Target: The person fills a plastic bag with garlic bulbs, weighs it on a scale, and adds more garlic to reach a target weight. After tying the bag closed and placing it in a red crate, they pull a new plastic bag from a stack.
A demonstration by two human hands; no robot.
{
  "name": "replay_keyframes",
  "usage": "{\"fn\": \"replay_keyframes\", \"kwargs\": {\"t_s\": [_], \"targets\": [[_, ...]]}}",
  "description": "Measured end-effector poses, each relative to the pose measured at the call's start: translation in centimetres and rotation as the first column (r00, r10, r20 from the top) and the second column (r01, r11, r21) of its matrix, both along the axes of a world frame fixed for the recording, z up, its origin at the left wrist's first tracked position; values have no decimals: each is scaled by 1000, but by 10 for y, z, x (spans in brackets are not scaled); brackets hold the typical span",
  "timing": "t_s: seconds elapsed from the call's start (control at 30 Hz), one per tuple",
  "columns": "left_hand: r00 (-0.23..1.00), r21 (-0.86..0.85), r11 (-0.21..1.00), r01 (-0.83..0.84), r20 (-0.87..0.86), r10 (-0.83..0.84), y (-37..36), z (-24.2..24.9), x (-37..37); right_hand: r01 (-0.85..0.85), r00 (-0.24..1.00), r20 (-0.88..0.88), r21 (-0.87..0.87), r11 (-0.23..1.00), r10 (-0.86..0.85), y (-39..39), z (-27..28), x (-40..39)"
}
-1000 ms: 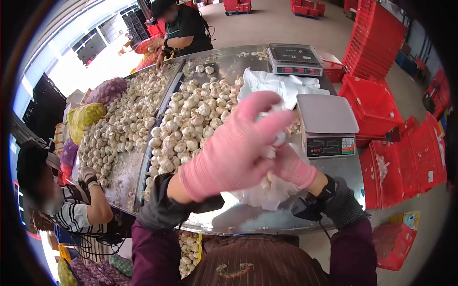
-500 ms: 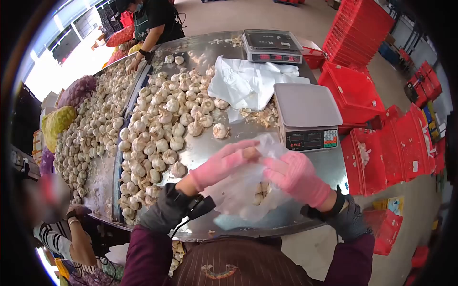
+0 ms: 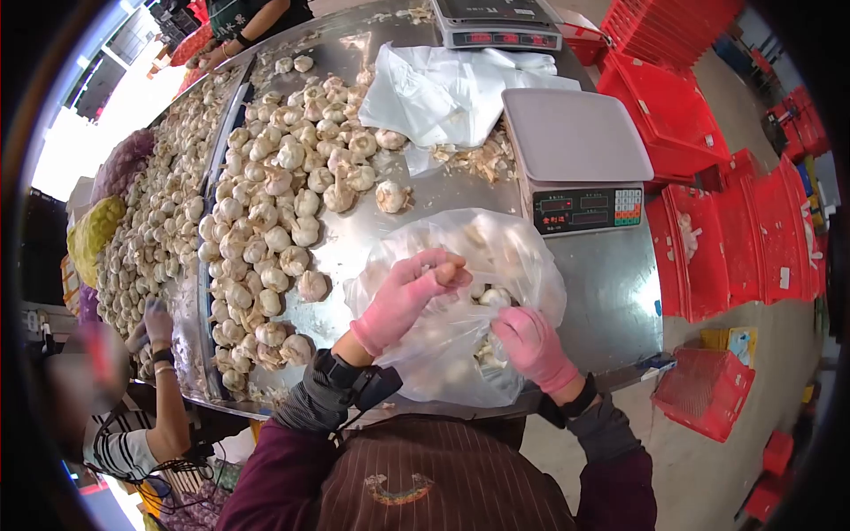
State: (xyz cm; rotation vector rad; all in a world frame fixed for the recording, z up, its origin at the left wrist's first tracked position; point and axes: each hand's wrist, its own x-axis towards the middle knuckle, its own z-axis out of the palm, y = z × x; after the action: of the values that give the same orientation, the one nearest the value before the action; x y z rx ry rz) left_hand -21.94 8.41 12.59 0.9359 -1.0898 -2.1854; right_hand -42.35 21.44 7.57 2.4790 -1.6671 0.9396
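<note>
A translucent plastic bag (image 3: 416,361) with garlic bulbs inside lies on the metal table before me, its mouth spread. My left hand (image 3: 403,299), in a pink glove with bare fingertips, is above the bag's left side, fingers bent together; whether they pinch anything is unclear. On the right, my right hand (image 3: 534,347), also pink-gloved, pinches the bag's edge. Loose garlic bulbs (image 3: 266,232) are heaped left of the bag, and a single bulb (image 3: 391,196) rests just above it. Beyond the bag stands a scale (image 3: 580,142) with a bare pan.
White plastic bags (image 3: 438,93) lie near a second scale (image 3: 496,34). Red crates (image 3: 660,115) stand at the right. More garlic (image 3: 168,212) covers the left table, where a co-worker's hand (image 3: 158,323) reaches in at lower left; another person (image 3: 257,18) is at the top.
The bag has opened wider and spread out on the table. My hands have moved apart, with my right hand lower. The view has shifted, so the table and scales appear higher.
</note>
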Motion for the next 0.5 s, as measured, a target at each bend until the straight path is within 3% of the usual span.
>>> {"fn": "replay_keyframes", "kwargs": {"t_s": [0.07, 0.1, 0.2, 0.23, 0.27, 0.33, 0.4, 0.43, 0.47, 0.5], "targets": [[933, -220, 920, 325, 236, -273, -7, 12, -12, -151, 982, -139, -198, 968, 125, -17, 19, -15], [891, -95, 902, 420, 230, -391, -10, 11, -16, -160, 981, -147, -274, 948, 123, -27, 33, -18], [937, -53, 936, 347, 70, -343, -5, 51, -37, -187, 982, -107, -428, 885, 156, -55, 53, -11], [909, -38, 922, 385, 188, -372, -7, 63, -38, -220, 971, 2, -385, 896, 239, -62, 48, -7], [906, -35, 921, 387, 199, -373, -4, 62, -40, -214, 971, 13, -388, 896, 238, -65, 49, -6], [996, -37, 999, 24, -86, -27, 6, 51, -44, -133, 991, -47, -414, 901, 125, -69, 65, 3], [997, -4, 998, -64, -43, 64, 1, 31, -33, -85, 996, -20, -344, 935, 83, -49, 41, 1], [988, 0, 988, -152, -10, 152, -12, 17, -23, 8, 1000, -7, -172, 985, -9, -31, 29, -3], [948, 391, 900, -192, -164, 274, -39, -25, 1, 107, 994, -7, -2, 994, -107, -15, 23, -2], [920, 527, 846, -78, -289, 264, -44, -45, 24, 117, 993, -10, -18, 993, -117, 2, 23, 2]]}}
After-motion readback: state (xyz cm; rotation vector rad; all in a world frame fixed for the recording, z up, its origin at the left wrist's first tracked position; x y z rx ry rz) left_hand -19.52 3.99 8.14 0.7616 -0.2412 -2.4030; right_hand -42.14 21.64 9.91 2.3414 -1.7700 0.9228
